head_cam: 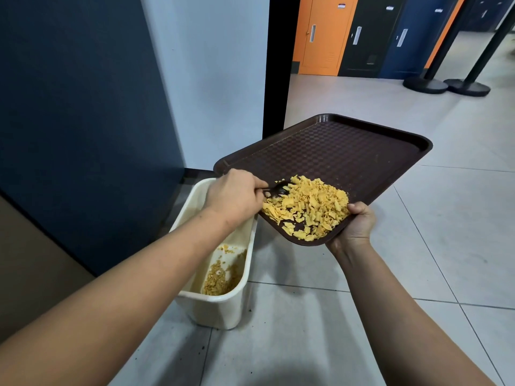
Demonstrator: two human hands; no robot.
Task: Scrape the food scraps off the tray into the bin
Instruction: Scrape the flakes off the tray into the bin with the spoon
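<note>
Just one tray [348, 151], one bin [223, 305].

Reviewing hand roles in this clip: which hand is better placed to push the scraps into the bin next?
Probably the left. The left hand grips the black spoon at the food scraps, directly above the bin. The right hand holds the tray by its near edge.

Both arms bare, extended forward. Left hand [234, 197] knuckles up, fingers curled round a dark spoon [276, 190] handle. Right hand [358, 225] palm up under the tray [348, 151] corner, thumb hooked over the rim.
</note>
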